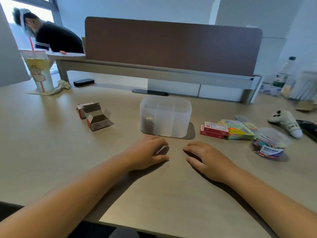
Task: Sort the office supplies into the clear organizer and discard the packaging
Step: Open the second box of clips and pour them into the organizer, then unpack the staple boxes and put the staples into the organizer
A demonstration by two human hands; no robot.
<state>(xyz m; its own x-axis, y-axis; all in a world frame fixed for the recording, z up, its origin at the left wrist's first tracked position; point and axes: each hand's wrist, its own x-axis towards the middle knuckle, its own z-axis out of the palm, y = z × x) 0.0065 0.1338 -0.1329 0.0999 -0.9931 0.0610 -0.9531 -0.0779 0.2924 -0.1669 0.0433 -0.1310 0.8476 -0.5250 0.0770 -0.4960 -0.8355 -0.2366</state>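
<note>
Resting both loosely curled, empty hands, left hand (151, 152) and right hand (205, 160), before the clear organizer (165, 115), you risk forgetting the opened boxes (96, 117) and knocking the clip tub (269, 143).

No wording on this desk is sharp enough to read.
Printed labels show on the red-and-white boxes (214, 130) and the round clear tub (270, 143), both right of the right hand (208, 160), and on the opened box (98, 120) left of the left hand (147, 152), all blurred.
</note>
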